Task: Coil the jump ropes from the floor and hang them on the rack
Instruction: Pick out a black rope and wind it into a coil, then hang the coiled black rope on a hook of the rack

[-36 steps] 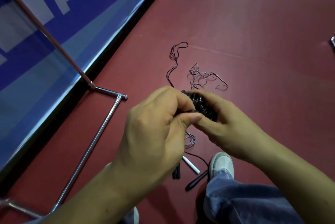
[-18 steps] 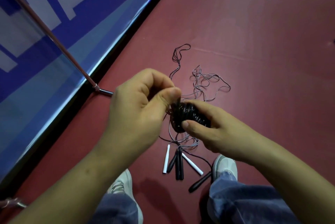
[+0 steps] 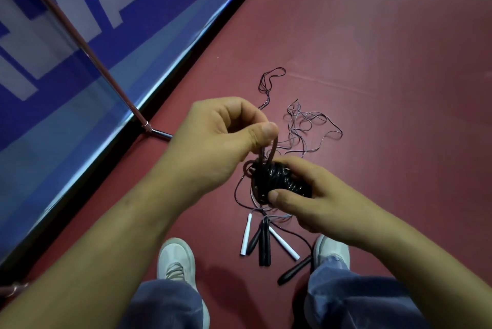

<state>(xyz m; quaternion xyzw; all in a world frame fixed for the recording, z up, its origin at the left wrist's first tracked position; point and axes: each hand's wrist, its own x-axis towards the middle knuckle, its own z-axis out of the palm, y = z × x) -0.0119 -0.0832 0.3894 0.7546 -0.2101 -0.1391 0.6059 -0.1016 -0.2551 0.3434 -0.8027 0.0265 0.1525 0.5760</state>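
Observation:
My right hand (image 3: pixel 311 201) grips a tight black coil of jump rope (image 3: pixel 279 178) at mid-frame. Just above it, my left hand (image 3: pixel 213 142) pinches a short loop of that rope between thumb and fingers, pulled up from the coil. On the red floor below lie several loose rope handles (image 3: pixel 262 238), some white, some black. Thin tangled ropes (image 3: pixel 306 126) spread on the floor beyond my hands. The chrome rack pole (image 3: pixel 87 49) slants from the upper left down to its foot (image 3: pixel 149 126) near the wall.
A blue and white banner wall (image 3: pixel 80 89) runs along the left. My two white shoes (image 3: pixel 177 259) and jeans legs stand at the bottom, one black handle (image 3: pixel 294 270) lying against the right shoe. Red floor stretches to the right.
My left hand has lifted off the coil and moved up and left, drawing a loop of rope out. The coil in my right hand has dropped slightly, uncovering the handles on the floor.

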